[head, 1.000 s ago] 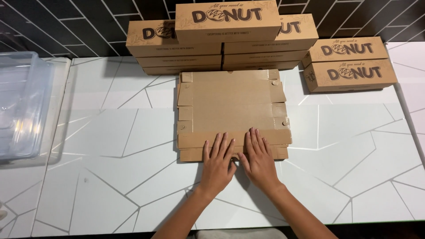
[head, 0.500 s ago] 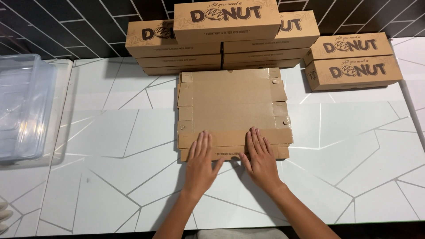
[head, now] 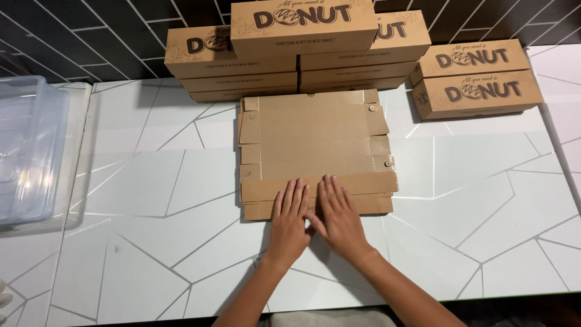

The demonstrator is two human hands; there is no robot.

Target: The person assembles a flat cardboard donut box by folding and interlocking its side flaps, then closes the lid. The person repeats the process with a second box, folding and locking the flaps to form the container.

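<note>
Matt brown cardboard blank (head: 315, 136) on glossy white table (head: 151, 200).

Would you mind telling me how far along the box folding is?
Done: folded boxes are stacked along the wall. In hand: a flat cardboard blank lies on the table, with the left hand and right hand pressing its near flap. Left: its sides are still flat.

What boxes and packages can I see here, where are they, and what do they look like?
Flat cardboard box: unfolded, plain brown, table centre, both hands on its near edge.
Stacked boxes: closed, brown, dark lettering, against the back wall.
Two boxes: same kind, stacked, back right.
Clear plastic bin: far left.
</note>
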